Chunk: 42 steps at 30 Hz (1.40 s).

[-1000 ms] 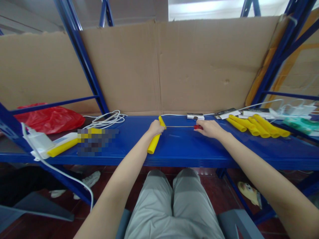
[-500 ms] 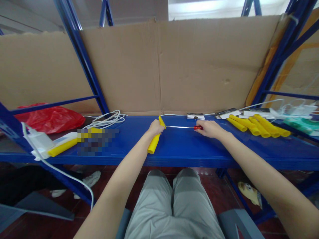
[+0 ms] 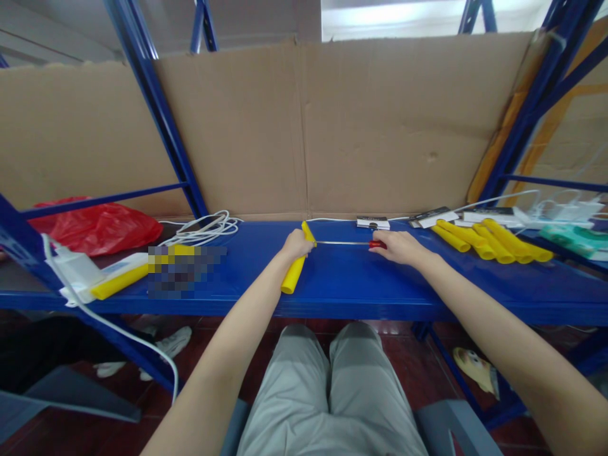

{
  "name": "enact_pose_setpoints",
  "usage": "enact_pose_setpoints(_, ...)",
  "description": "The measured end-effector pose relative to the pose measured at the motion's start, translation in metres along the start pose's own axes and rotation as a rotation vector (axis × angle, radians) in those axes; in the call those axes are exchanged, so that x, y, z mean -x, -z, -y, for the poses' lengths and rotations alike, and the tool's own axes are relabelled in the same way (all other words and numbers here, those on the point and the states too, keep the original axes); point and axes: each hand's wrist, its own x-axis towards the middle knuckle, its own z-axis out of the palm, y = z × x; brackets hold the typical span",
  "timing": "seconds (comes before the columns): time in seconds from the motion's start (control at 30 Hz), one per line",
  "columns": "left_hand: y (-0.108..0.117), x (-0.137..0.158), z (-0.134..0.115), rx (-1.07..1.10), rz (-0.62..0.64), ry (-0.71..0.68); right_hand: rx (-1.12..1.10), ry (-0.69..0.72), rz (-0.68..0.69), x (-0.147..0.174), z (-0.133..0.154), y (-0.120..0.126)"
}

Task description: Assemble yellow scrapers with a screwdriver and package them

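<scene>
Near the middle of the blue shelf [image 3: 361, 285], my left hand [image 3: 297, 244] is wrapped round a yellow tube [image 3: 293, 275], which lies slanted with its near end toward the shelf's front edge. My right hand [image 3: 396, 247] is closed on the red handle of a screwdriver [image 3: 344, 242]. Its long metal shaft runs level to the left, and the tip meets the tube's right side beside my left fingers. Whether the tip sits in a screw or a hole is too small to tell.
Several yellow tubes [image 3: 498, 244] lie at the right, by small white-and-black boxes [image 3: 437, 217]. To the left are a red plastic bag [image 3: 95, 225], coiled white cable [image 3: 209, 228], a white power strip [image 3: 121, 266] and another yellow tube [image 3: 121, 280]. Cardboard [image 3: 304, 126] stands behind.
Both hands, the tube and the screwdriver stay almost exactly where they were. Only a very slight shift shows at my right hand.
</scene>
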Motion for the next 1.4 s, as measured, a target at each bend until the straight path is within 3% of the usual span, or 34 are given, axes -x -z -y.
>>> enact_pose_setpoints(0.2,0.0008,0.0002,-0.0014,-0.012,0.009,0.008,-0.065,-0.005,0.058,-0.0011,-0.0005,-0.0011)
enact_pose_setpoints(0.43,-0.0008,-0.0011,0.0001,-0.001,0.012,-0.001,-0.028,-0.002,-0.011,-0.0018,-0.0035,-0.0049)
enact_pose_setpoints(1.4,0.0021,0.0049,-0.0036,-0.006,0.012,-0.016,-0.067,-0.014,0.003,-0.0011,-0.0016,-0.0028)
